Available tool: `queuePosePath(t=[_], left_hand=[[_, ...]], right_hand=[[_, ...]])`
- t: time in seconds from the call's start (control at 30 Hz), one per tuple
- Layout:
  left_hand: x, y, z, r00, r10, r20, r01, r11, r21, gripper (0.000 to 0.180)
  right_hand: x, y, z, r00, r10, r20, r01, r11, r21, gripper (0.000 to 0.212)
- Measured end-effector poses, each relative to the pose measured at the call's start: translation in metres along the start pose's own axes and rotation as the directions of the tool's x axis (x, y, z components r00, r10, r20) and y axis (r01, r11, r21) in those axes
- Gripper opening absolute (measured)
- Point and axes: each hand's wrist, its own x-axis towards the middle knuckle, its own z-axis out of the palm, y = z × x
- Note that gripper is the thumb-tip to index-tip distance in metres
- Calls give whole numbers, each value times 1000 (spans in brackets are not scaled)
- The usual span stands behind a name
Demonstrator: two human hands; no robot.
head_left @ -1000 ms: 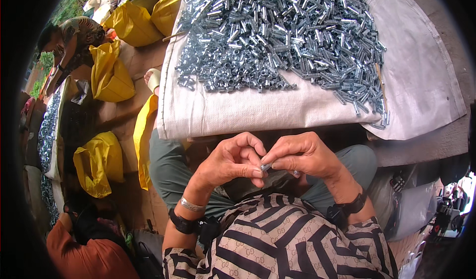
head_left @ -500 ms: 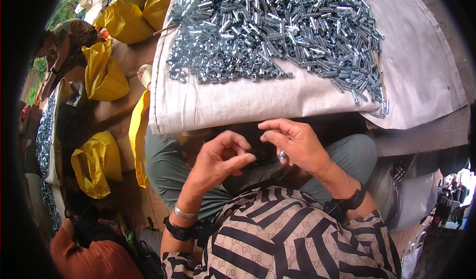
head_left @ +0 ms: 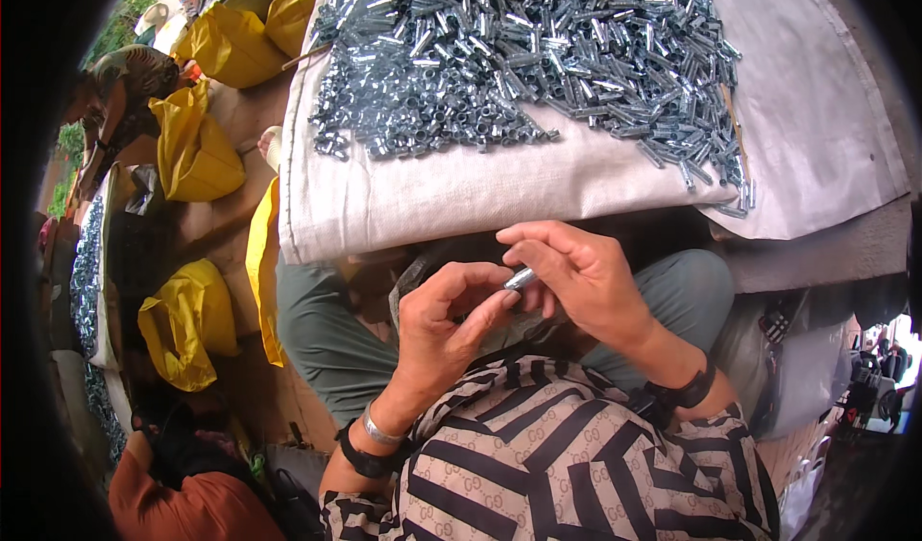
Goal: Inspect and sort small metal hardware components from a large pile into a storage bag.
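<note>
My left hand [head_left: 444,318] and my right hand [head_left: 588,282] meet over my lap, just below the near edge of a white woven cloth [head_left: 423,205]. Between their fingertips is a short, shiny metal sleeve [head_left: 520,279], pinched from both sides. Whether a second small part is fitted on it is hidden by the fingers. On the cloth lies a big heap of slim silvery metal sleeves [head_left: 624,70], with a pile of small metal rings [head_left: 413,118] at its near left.
A thin stick [head_left: 735,128] lies at the heap's right side, another [head_left: 305,58] at its left. Yellow bags [head_left: 197,142] stand on the floor to the left. A person in an orange top [head_left: 192,498] sits at lower left, near another strip of metal parts [head_left: 86,272].
My hands have come together, and the metal sleeve now shows between both sets of fingertips. Before, they were apart, with a shiny part under my right fingers.
</note>
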Motion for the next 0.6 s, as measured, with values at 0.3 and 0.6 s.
queuePosePath(t=[0.3, 0.6], left_hand=[[-4, -2, 3, 995, -95, 8, 94, 953, -288, 20], [0, -2, 5, 993, -116, 12, 114, 940, -321, 19]], right_hand=[[-12, 10, -9, 995, -96, 22, 98, 993, -63, 20], [-12, 11, -8, 992, -121, -30, 118, 990, -73, 18]])
